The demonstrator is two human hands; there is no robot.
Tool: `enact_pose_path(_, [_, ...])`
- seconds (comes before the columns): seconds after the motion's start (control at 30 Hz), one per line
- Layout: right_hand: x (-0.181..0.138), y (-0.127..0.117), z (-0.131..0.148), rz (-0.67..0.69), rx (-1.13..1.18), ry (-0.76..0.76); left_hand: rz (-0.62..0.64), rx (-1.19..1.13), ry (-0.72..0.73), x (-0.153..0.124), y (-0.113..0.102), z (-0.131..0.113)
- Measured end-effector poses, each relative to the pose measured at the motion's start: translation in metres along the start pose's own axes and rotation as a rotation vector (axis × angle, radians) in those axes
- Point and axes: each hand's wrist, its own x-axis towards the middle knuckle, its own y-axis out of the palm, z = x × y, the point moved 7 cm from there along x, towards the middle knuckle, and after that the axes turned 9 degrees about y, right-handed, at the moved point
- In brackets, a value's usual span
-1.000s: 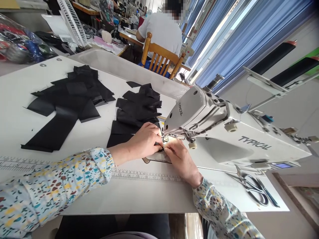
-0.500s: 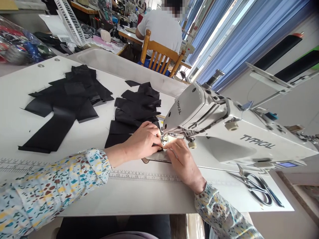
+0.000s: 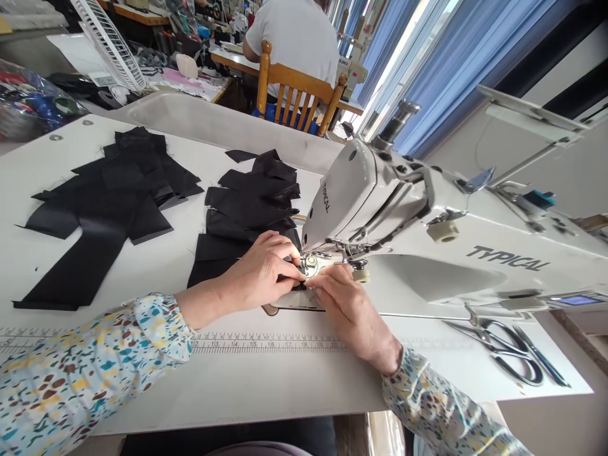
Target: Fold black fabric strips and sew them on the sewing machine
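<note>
black strip [image 3: 295, 285], long axis hidden

scissors [image 3: 498, 344], wd chair [image 3: 295, 77], fan [image 3: 108, 45], curtains [image 3: 441, 69]

On table [image 3: 285, 380]: fabric stack [image 3: 109, 196] far L, 2nd stack [image 3: 251, 209] beside sewing machine [image 3: 427, 253], scissors [image 3: 510, 354] R.

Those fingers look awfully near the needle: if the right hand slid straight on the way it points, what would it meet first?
Probably the left hand: it lies just ahead of the right hand, almost touching, under the sewing machine head; depth unclear.
</note>
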Motion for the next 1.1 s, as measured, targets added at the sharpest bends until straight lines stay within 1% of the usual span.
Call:
enact_pose_path(0.17, [0.004,0.004,0.000,-0.050,-0.137,0.043,-0.009,-0.006,-0.024,0.002,0.001,0.001])
enact_pose_path(0.23, [0.006,0.007,0.003,-0.083,-0.204,0.039,-0.015,-0.009,-0.019,0.002,0.001,0.001])
enact_pose_path(0.37, [0.005,0.014,0.011,-0.102,-0.285,0.008,-0.033,-0.041,-0.013,0.002,0.001,0.003])
enact_pose_path(0.5, [0.001,0.013,0.015,-0.103,-0.265,0.000,-0.029,-0.079,-0.032,0.000,0.003,0.006])
enact_pose_path(0.63, [-0.001,0.007,0.010,-0.109,-0.212,0.054,-0.008,-0.100,-0.061,-0.002,0.003,0.007])
enact_pose_path(0.77, [0.000,0.003,0.004,-0.078,-0.106,0.069,0.016,-0.083,-0.038,-0.004,0.000,0.002])
enact_pose_path(0.97, [0.002,0.005,0.000,-0.007,-0.003,-0.001,0.059,0.024,0.062,-0.009,-0.005,-0.014])
enact_pose_path(1.1, [-0.002,0.004,0.001,0.019,-0.045,-0.083,0.112,0.065,0.083,-0.011,-0.005,-0.024])
